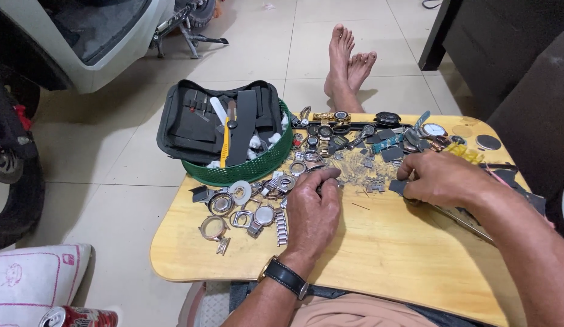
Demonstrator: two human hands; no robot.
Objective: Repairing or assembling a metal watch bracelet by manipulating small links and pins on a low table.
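**Two hands among watch parts on a wooden bench**

The left hand [311, 209] lies palm down on the bench [385, 254]; its fingers [321, 177] curl around a small dark part [319, 189] beside the watch cases [239, 209]. The right hand [436, 178] rests near the loose band links [374, 186]; I cannot tell whether its fingers hold something.

There are two hands, the left hand [312, 209] and the right hand [436, 178], on one wooden bench [385, 254]. One green basket [245, 169] holds one black tool case [203, 121]. Two bare feet [348, 60] rest on the floor. The many little watch parts [252, 206] are too jumbled to count.
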